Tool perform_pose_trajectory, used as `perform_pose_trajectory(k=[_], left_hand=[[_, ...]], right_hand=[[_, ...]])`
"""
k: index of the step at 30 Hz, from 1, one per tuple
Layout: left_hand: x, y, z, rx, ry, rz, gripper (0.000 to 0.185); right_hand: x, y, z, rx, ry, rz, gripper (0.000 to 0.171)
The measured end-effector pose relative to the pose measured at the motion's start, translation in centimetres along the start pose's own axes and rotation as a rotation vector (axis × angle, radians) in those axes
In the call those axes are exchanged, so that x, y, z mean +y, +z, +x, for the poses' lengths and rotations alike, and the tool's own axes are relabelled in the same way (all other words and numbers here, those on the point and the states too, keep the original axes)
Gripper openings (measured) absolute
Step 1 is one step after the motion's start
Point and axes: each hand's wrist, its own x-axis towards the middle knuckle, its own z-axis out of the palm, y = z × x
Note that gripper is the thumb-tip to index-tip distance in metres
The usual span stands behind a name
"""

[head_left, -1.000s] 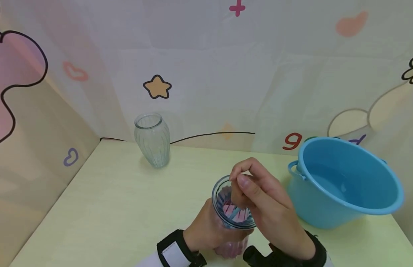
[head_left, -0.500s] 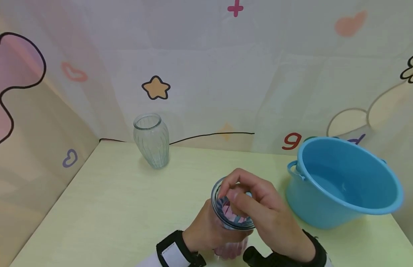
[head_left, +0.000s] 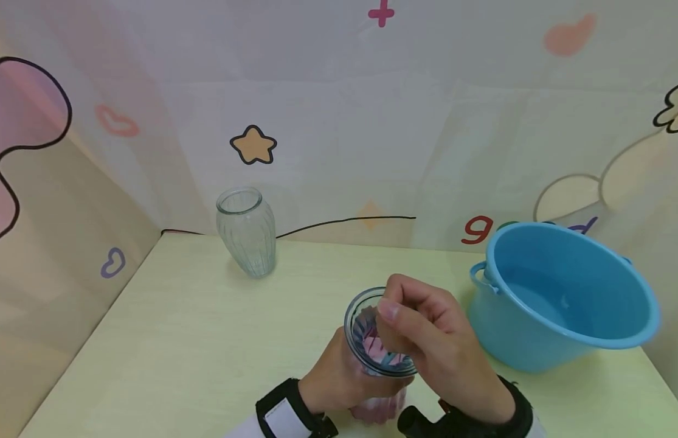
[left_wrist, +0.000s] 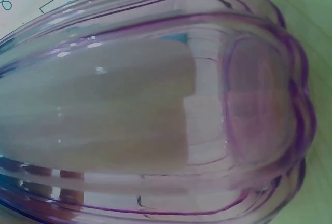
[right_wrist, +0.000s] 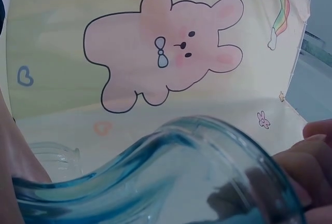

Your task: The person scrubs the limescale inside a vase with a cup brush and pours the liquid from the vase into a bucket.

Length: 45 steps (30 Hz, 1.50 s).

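My left hand [head_left: 352,377] grips a ribbed glass vase [head_left: 378,409], tinted pink at the base and blue at the rim, tilted with its mouth towards me. In the left wrist view its pink base [left_wrist: 259,99] points right. Through the glass shows a pale block-shaped thing [left_wrist: 129,105] with a blue corner. Over the vase mouth, my right hand [head_left: 434,347] has curled fingers, the thumb pressed to the index finger and the lower fingers inside the rim; what they pinch is mostly hidden. In the right wrist view the blue rim [right_wrist: 207,130] stands before the fingers [right_wrist: 306,167].
A second, clear ribbed vase [head_left: 247,234] stands upright at the back of the pale table [head_left: 169,347]. To the right is a light-blue bucket [head_left: 536,340] with side handles. A printed cloth backdrop [head_left: 339,121] rises behind the table.
My right hand dipped lower over the vase mouth, then rose slightly, its index finger now curled tighter. The left hand keeps its grip on the vase. The head view shifted slightly.
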Motion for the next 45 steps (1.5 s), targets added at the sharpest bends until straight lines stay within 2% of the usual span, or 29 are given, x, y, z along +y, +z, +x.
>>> perform_pose_trajectory(k=[10,16,21,28,37,45], left_hand=[[-0.1,0.0,0.1,0.01,0.011,-0.013,0.07],[0.0,0.1,0.1,0.015,-0.004,-0.01,0.072],[-0.1,0.1,0.2,0.017,0.01,-0.007,0.072],[-0.1,0.1,0.1,0.004,-0.035,-0.032,0.074],[0.2,0.1,0.1,0.015,-0.057,-0.037,0.077],[0.3,0.2,0.2,0.034,-0.108,0.026,0.073]], right_hand=[[-0.3,0.1,0.2,0.031,-0.04,0.046,0.033],[-0.3,0.2,0.2,0.032,-0.073,0.068,0.033],[-0.1,0.1,0.3,0.038,-0.107,0.094,0.033],[0.1,0.0,0.1,0.06,-0.158,0.119,0.034],[0.7,-0.5,-0.3,0.068,-0.239,0.189,0.036],[0.2,-0.9,-1.1,0.064,-0.339,0.244,0.036]])
